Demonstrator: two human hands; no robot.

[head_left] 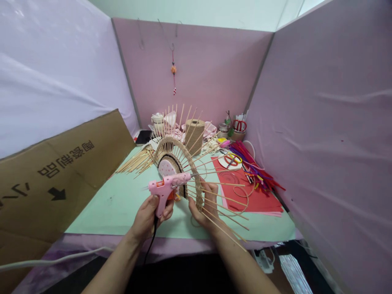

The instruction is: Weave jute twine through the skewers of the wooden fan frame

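Observation:
My left hand [150,214] is closed round the handle of a pink hot glue gun [168,185], with its cord hanging down from the grip. The gun's nozzle points right, at the woven band of a round frame [197,183] made of thin sticks and twine. My right hand [206,204] grips the lower right part of that frame, fingers behind and thumb in front. Sticks radiate outward past the band. A pale pink dotted oval [167,168] with a dark edge sits at the frame's middle, partly hidden by the gun.
Loose sticks [134,162] lie at the left, beside a cardboard sheet [61,175]. A large twine spool [194,132] stands behind the frame. To the right are red sheets [241,188], colourful pipe cleaners [260,171] and scissors [232,159]. Pink partitions enclose the table.

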